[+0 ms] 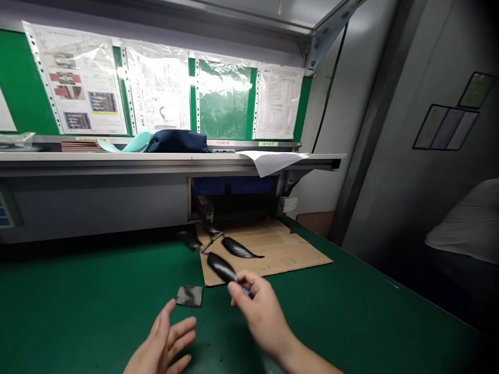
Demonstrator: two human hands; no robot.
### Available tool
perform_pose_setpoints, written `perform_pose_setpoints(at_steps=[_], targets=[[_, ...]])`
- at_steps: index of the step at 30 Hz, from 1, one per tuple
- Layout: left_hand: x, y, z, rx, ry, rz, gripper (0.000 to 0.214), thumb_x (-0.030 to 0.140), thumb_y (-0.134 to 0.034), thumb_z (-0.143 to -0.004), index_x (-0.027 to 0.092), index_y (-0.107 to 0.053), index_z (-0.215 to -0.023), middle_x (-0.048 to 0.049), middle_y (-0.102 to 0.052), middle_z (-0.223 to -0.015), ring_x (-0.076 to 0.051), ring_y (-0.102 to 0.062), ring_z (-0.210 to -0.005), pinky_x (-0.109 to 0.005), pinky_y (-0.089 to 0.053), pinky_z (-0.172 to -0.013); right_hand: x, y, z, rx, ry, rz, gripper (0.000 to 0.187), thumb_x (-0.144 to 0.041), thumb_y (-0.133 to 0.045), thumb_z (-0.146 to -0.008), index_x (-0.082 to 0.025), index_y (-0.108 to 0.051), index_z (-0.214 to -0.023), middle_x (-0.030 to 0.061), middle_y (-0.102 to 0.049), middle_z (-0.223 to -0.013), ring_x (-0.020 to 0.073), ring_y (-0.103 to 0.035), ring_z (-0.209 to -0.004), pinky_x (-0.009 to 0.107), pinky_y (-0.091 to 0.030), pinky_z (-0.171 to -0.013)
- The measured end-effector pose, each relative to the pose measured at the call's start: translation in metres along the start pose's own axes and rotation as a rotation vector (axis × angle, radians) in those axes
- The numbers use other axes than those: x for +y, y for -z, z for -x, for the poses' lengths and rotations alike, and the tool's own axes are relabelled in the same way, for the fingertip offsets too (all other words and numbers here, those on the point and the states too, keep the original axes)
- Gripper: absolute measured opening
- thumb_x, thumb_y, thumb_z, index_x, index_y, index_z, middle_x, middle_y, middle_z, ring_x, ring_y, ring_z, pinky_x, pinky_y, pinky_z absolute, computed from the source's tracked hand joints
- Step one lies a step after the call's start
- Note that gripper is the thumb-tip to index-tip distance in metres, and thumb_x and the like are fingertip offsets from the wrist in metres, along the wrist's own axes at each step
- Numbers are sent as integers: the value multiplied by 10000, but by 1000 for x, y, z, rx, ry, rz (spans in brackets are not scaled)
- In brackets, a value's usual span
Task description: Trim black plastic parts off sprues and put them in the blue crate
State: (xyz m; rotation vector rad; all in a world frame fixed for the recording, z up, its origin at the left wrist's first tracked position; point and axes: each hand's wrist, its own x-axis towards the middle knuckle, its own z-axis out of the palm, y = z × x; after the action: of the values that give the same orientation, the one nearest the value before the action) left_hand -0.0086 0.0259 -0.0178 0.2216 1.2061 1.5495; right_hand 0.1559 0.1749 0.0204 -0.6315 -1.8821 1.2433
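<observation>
My right hand (261,309) is closed, with thumb and fingers pinched at the near end of a glossy black curved piece (220,266) with a woven, carbon-like pattern. Something small and blue (248,293) shows between those fingers; its kind is unclear. My left hand (161,340) holds nothing, fingers apart, above the green table. Just beyond its fingertips lies a small dark grey square pad (189,296). A similar black curved piece (240,248) rests on the cardboard sheet (280,246). Two more dark pieces, one at left (189,240) and one behind (211,227), look blurred.
The green table (351,311) runs to a slanted right edge. Above its back is a shelf (117,162) with a navy pouch (179,141) and an overhanging paper sheet (273,162). Beneath it opens a dark recess (241,208). A person's pale sleeve (468,223) appears far right.
</observation>
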Motion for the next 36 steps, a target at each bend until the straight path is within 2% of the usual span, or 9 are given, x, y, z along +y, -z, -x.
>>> perform_pose_setpoints(at_steps=[2,4,6,9,14,21,26,32,36], targets=[[16,-10,5,59,0,218,631,674,-317,-882,367,-212,-1423,-119,-597,-1215,-266,-606,-1087,-460,-518,-871,-6,-23,18,-195,234,164,210,-377,-548,-879,-183,-581,-806,10,-565,-707,162,-485,-634,265,-365,-602],[29,-15,13,116,-127,384,448,495,-274,-964,319,-337,-1372,-95,-631,-1056,-218,-654,-902,-369,-555,-725,-8,-38,27,-390,496,359,146,-338,-611,-826,-208,-621,-889,4,-588,-738,174,-488,-659,285,-342,-632],[37,-12,19,138,-246,464,335,319,-320,-977,253,-491,-1257,-40,-592,-843,-145,-602,-652,-275,-523,-581,-8,-41,26,-520,594,489,288,-362,-734,-758,-253,-632,-1004,-9,-614,-781,190,-508,-714,294,-344,-676],[41,3,18,-37,-310,524,323,221,-399,-948,186,-516,-1247,22,-467,-682,-89,-452,-498,-233,-447,-503,-10,-27,15,-534,400,643,413,-356,-775,-787,-300,-589,-1151,0,-627,-967,224,-527,-887,306,-374,-784],[40,30,2,-400,-231,507,412,305,-334,-993,120,-417,-1352,44,-446,-605,-88,-420,-465,-251,-399,-517,2,-4,-10,-530,142,870,210,-291,-718,-835,-268,-646,-1030,38,-607,-935,273,-551,-873,372,-407,-778],[21,41,-12,-769,-135,404,428,407,-361,-982,175,-546,-1291,11,-534,-634,-89,-457,-419,-278,-390,-507,22,-52,-37,-500,254,824,360,-296,-725,-850,-290,-582,-1180,47,-544,-1126,281,-467,-1078,400,-375,-919],[17,39,-5,-793,-86,385,449,475,-402,-963,207,-563,-1284,15,-529,-572,-89,-451,-388,-255,-330,-456,29,-77,-54,-533,290,761,322,-183,-788,-757,-240,-645,-1040,30,-592,-960,257,-527,-959,361,-414,-868],[14,30,6,-743,-51,442,526,523,-307,-972,199,-521,-1328,-1,-538,-541,-91,-450,-374,-250,-276,-436,23,-48,-36,-405,246,495,306,-210,-563,-925,-254,-505,-1223,43,-538,-1176,208,-519,-1064,317,-438,-911],[5,28,0,-758,-62,458,471,484,-441,-948,220,-519,-1330,-2,-551,-561,-117,-509,-430,-282,-336,-490,24,-30,-14,-216,170,124,305,-355,-465,-996,-269,-428,-1286,54,-494,-1255,215,-486,-1153,330,-431,-962]])
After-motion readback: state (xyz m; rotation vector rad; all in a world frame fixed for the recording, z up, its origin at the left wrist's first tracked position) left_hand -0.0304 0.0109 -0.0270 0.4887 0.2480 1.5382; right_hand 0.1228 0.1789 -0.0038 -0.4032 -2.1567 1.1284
